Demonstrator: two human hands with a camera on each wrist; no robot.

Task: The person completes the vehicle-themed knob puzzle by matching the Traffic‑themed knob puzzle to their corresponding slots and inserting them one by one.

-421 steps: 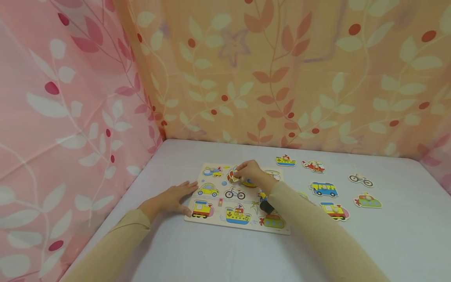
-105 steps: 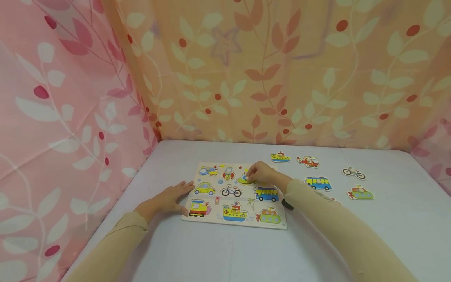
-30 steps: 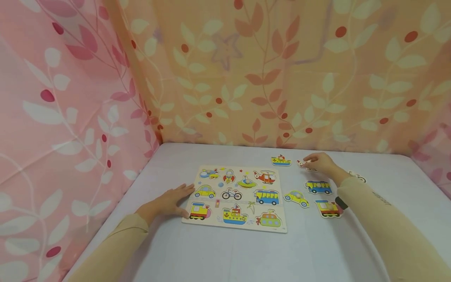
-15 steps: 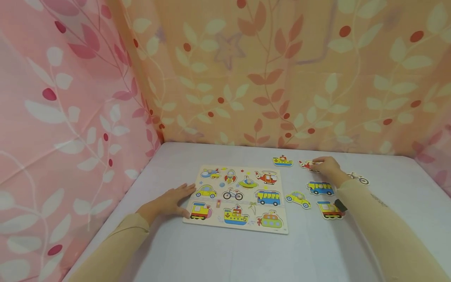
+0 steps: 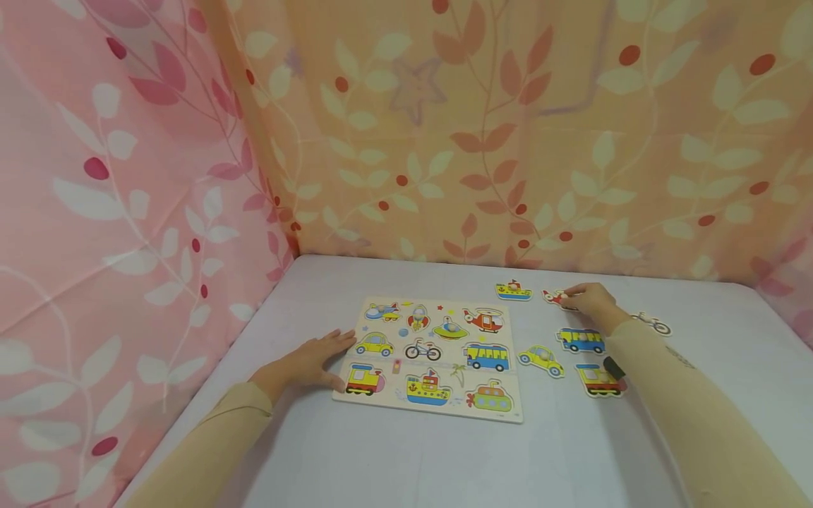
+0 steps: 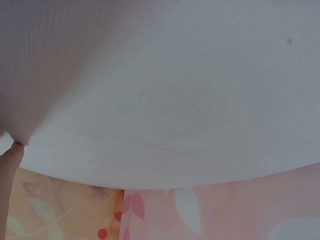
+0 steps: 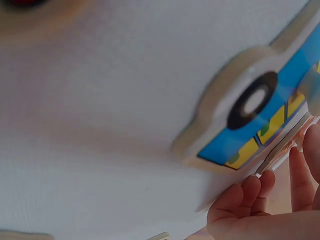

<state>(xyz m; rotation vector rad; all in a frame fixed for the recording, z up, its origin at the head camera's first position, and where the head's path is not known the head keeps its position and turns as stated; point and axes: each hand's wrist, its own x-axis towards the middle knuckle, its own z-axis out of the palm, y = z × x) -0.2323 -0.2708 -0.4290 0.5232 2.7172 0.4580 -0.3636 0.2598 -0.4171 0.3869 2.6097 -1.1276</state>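
The wooden puzzle board (image 5: pixel 395 391) lies flat on the white table. Its plane piece (image 5: pixel 381 312), rocket piece (image 5: pixel 418 317) and flying saucer piece (image 5: pixel 450 328) sit in their slots along the top. Fingers spread, my left hand (image 5: pixel 308 362) rests against the board's left edge, thumb at the lower corner; one finger (image 6: pixel 11 162) shows in the left wrist view. Right of the board, my right hand (image 5: pixel 592 300) pinches the red helicopter piece (image 5: pixel 551 297), partly covered by the fingers. The right wrist view shows curled fingers (image 7: pixel 250 192) at that piece (image 7: pixel 284 145), past the bus piece (image 7: pixel 270 115).
Loose pieces lie right of the board: a ship (image 5: pixel 513 290) at the back, a yellow car (image 5: pixel 541 360), a blue bus (image 5: pixel 579 340), a train (image 5: pixel 598 379) beside the right wrist and a bicycle (image 5: pixel 652 324). Floral curtains (image 5: pixel 406 141) stand behind and left.
Since the earliest frame the rocket and flying saucer pieces were set into the board. My right hand has moved right to the helicopter piece; over the last second it barely shifts. The left hand stays.
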